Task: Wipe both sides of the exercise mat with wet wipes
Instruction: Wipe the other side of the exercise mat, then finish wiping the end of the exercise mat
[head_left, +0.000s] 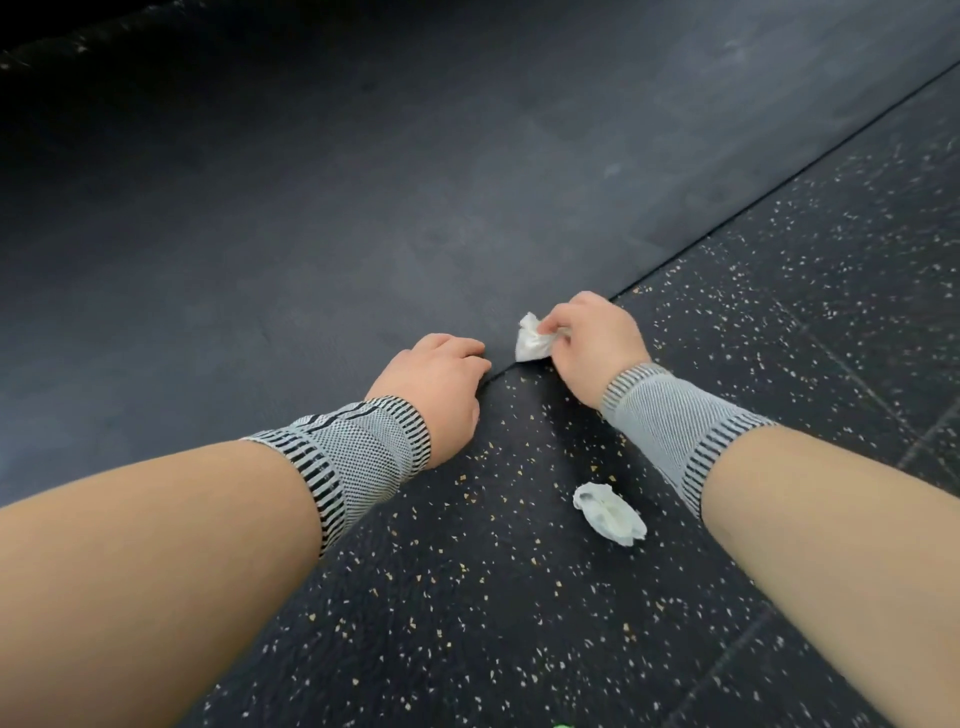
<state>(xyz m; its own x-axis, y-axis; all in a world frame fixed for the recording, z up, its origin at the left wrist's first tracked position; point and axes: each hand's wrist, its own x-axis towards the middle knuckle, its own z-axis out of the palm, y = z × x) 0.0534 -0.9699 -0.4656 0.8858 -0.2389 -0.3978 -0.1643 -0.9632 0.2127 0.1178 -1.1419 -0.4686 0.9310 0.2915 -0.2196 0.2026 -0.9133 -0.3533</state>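
Dark mat (363, 208) runs away up-left from its near corner, where my left hand (434, 384) curls on the edge, my right hand (592, 338) pinching a wipe (531, 340).

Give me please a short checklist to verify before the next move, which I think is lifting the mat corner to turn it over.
1. Left hand at the mat corner: ok, fingers curl at the edge.
2. Grip truly under the edge: cannot tell, fingertips are hidden.
3. Wet wipe in the right hand: ok, pinched and crumpled.
4. Wipe still wet and clean enough: cannot tell.
5. Used wipe away from the exercise mat: ok, it lies on the speckled floor.
6. Top side fully wiped: cannot tell.
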